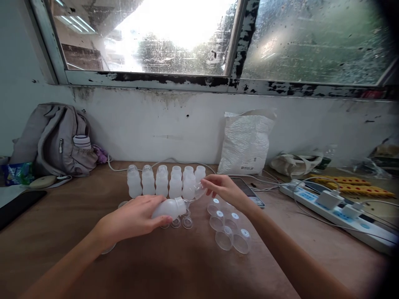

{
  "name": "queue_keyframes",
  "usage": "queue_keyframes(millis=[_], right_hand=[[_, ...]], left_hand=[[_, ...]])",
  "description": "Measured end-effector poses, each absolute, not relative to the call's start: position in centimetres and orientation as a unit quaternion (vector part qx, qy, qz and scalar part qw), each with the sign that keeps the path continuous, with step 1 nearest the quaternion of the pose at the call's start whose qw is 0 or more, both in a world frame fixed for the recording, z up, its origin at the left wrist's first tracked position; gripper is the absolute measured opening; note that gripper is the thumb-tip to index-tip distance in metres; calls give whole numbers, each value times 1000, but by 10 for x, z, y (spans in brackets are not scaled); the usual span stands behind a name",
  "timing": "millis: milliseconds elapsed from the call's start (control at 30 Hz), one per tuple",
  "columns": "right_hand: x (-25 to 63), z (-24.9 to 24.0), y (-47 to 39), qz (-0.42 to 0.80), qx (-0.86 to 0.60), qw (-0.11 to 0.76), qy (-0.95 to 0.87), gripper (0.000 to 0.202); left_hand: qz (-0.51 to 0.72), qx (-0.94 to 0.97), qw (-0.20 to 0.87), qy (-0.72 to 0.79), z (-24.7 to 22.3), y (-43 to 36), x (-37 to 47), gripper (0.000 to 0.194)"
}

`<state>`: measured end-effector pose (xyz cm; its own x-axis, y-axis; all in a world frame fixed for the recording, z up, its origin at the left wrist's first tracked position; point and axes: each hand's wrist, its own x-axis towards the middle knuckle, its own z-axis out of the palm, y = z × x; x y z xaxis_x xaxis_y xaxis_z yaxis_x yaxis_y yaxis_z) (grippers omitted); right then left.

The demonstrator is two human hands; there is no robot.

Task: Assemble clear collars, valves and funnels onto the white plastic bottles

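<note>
My left hand (pixel 137 214) is closed around a frosted white baby bottle (pixel 170 209), tipped on its side with its open neck towards the right. Between the fingertips of my right hand (pixel 218 187) is a clear teat-shaped piece (pixel 197 192), its narrow end close to the bottle's mouth; I cannot tell if they touch. Behind, several frosted bottles (pixel 161 180) stand upright in rows, the left ones with clear tops. Small clear teats (pixel 187 222) lie below the held bottle, partly hidden. Right of them are several clear cups with white round labels (pixel 224 239).
A grey backpack (pixel 62 141) leans at the back left, near a black flat object (pixel 20 207). By the wall stands a white padded bag (pixel 245 143). A phone (pixel 249 191), a power strip with cables (pixel 339 211) and yellow strips (pixel 358 187) are on the right.
</note>
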<state>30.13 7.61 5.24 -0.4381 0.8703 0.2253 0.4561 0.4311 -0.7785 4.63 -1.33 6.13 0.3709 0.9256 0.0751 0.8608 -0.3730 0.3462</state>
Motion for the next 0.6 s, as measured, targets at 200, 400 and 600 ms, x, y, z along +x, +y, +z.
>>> queue_keyframes(millis=[200,400,600], right_hand=[[297,54,71,380,-431,370,-730,40],[299,53,73,390,-447,415,-689,45],[286,50,67,449,-433,406,-668,41]], left_hand=[[119,817,182,535,65,-14,50,39],[129,810,159,549,70,-15,50,37],[153,827,76,535,63,-12,58,42]])
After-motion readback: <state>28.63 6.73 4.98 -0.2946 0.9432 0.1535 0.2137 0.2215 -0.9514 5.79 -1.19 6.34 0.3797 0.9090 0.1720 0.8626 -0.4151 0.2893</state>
